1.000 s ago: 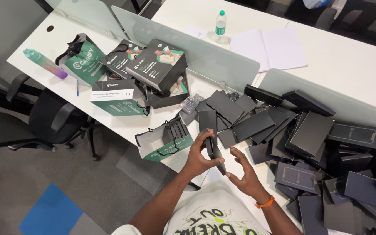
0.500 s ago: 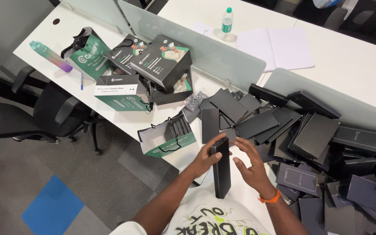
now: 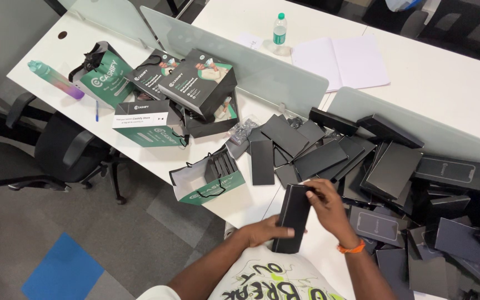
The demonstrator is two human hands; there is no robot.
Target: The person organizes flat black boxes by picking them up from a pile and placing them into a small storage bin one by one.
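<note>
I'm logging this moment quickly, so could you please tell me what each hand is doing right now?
Left hand: closed on the lower end of the long black box.
Right hand: gripping the same box's upper end.

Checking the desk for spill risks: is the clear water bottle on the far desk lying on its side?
No, the water bottle stands upright on the far white desk, green cap on top, left of the open notebook.

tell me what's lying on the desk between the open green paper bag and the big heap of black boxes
In the head view, a flat black lid lies alone on the white desk between the green paper bag and the heap of black boxes.
</note>
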